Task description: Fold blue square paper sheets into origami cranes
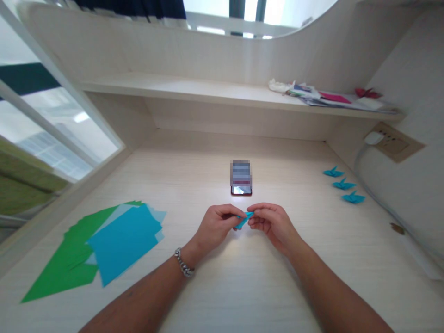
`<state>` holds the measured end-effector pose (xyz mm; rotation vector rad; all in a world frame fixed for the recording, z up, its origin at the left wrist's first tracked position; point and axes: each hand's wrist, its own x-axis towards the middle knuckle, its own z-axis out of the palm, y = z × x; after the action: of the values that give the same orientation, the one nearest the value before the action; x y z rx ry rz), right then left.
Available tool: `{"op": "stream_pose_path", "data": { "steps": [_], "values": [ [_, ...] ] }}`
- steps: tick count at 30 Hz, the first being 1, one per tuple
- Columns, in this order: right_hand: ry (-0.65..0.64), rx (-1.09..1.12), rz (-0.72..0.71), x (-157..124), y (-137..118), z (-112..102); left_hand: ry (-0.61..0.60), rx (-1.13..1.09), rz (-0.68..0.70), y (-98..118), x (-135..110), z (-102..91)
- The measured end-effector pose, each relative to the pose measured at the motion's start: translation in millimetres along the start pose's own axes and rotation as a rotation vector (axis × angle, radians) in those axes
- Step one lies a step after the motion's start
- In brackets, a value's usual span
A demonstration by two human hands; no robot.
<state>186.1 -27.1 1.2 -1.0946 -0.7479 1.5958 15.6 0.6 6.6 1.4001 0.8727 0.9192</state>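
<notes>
A small folded piece of blue paper (244,219) is pinched between both hands above the pale wooden desk (243,277). My left hand (217,225), with a metal bracelet on its wrist, grips the paper's left end with closed fingers. My right hand (272,223) pinches the right end with thumb and forefinger. Most of the paper is hidden by the fingers. A phone (241,178) lies flat on the desk just beyond the hands.
A stack of blue sheets (125,240) on green sheets (65,270) lies at the left. Three folded blue paper figures (343,185) sit in a row at the right. A shelf (208,90) above holds papers (322,98). A wall socket (391,143) with a cable is at the right.
</notes>
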Motion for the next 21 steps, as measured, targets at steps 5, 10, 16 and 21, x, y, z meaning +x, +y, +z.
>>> {"op": "stream_pose_path", "data": {
  "steps": [5, 10, 16, 21],
  "values": [
    [0.041, -0.128, 0.006, 1, 3, 1, -0.043, 0.044, 0.024, -7, -1, 0.1],
    [0.029, -0.206, -0.024, 4, 10, -2, -0.084, 0.027, -0.026, -12, 0, -0.3],
    [0.022, -0.241, -0.046, 6, 10, -6, -0.086, -0.094, -0.150, -11, 4, -2.0],
    [0.037, -0.252, -0.056, 7, 7, -7, -0.112, -0.317, -0.226, -13, 5, -3.0]
  ]
}}
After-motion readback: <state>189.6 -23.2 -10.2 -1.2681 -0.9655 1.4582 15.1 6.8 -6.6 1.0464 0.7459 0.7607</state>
